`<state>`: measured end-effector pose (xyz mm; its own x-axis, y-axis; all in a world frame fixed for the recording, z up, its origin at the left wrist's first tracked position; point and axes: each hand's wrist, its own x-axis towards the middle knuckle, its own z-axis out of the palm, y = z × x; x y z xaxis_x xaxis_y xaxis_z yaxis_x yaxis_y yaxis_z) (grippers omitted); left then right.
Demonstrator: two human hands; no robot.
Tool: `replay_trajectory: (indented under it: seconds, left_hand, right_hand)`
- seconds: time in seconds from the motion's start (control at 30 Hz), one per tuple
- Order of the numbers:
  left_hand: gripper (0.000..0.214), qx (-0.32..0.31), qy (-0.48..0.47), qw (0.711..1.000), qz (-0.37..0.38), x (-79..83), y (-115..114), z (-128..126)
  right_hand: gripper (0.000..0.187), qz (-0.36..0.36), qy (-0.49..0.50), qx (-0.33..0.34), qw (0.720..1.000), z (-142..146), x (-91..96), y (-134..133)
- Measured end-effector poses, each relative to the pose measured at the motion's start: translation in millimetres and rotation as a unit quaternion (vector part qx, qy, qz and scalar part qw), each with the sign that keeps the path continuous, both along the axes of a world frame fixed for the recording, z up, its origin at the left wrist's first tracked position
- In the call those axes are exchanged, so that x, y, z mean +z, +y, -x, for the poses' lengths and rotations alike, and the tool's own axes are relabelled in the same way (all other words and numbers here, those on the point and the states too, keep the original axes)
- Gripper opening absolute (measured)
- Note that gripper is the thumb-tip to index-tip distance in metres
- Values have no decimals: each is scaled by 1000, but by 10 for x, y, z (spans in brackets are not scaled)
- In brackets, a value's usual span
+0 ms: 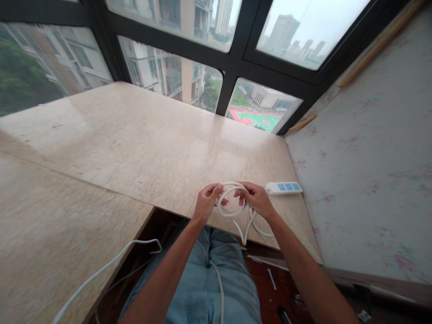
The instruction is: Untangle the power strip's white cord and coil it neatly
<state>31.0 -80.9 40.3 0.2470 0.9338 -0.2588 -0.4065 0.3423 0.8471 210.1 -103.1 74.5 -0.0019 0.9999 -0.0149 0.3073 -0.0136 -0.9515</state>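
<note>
My left hand (206, 202) and my right hand (255, 198) both grip a white power cable (231, 204), wound into a small coil between them. The fingers of each hand are curled round the loops. The cable runs to a white power strip (283, 188) with blue sockets, which lies on the marble sill (151, 144) just right of my right hand. More cable hangs off the sill's edge and trails over my lap.
Another stretch of white cable (111, 263) runs across the lower marble slab at the left. Large windows stand behind the sill. A floral wallpapered wall (371, 171) closes the right side. My jeans-clad legs fill the gap below.
</note>
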Motion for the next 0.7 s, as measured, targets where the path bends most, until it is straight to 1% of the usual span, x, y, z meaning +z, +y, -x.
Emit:
replay_trajectory:
  seconds: [0.07, 0.13, 0.2, 0.27, 0.33, 0.43, 0.6, 0.7]
  left_hand:
    - [42, 6, -12, 1000, -17, 48, 16, 17]
    - [38, 15, -22, 999, -27, 86, 22, 19]
    - [34, 22, -18, 999, -35, 106, 22, 7]
    - [36, 29, -12, 999, -29, 111, 20, -17]
    - [40, 39, -17, 999, -6, 110, 16, -48]
    - [43, 44, -52, 997, 40, 114, 7, -94]
    - [36, 21, -100, 984, 144, 138, 17, -117]
    - [27, -6, -111, 974, 195, 151, 44, -105]
  right_hand:
    - [40, -17, -18, -8, 1000, 9, 33, -23]
    - [40, -37, -47, -17, 998, 17, 62, -45]
    - [38, -58, -84, -26, 994, 26, 84, -64]
    - [35, -85, -122, -34, 988, 39, 94, -78]
    - [34, -120, -153, -33, 980, 55, 88, -88]
    - [37, -155, -182, -24, 971, 75, 57, -95]
    - [47, -146, -202, -42, 967, 69, -9, -86]
    - [42, -131, -219, -53, 966, 48, -46, -49]
